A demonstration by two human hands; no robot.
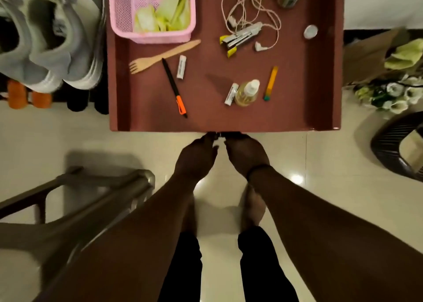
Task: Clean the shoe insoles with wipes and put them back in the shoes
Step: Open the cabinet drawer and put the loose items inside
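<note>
1. Both arms reach forward and down; the left hand (197,155) and right hand (246,153) sit side by side at the near edge of the brown table (297,109). Their fingertips are hidden under that edge, so what they hold cannot be told.
2. On the table: a pink basket (119,10) with pale green wipes (164,15), a wooden fork (160,56), a black and orange pen (174,87), a stapler (241,38), tangled earphones (249,8), a small bottle (247,92) and two white tubes (181,67).
3. Grey shoes (45,43) lie left of the table, blurred.
4. Bare feet (254,207) stand on the pale tiled floor (332,210).
</note>
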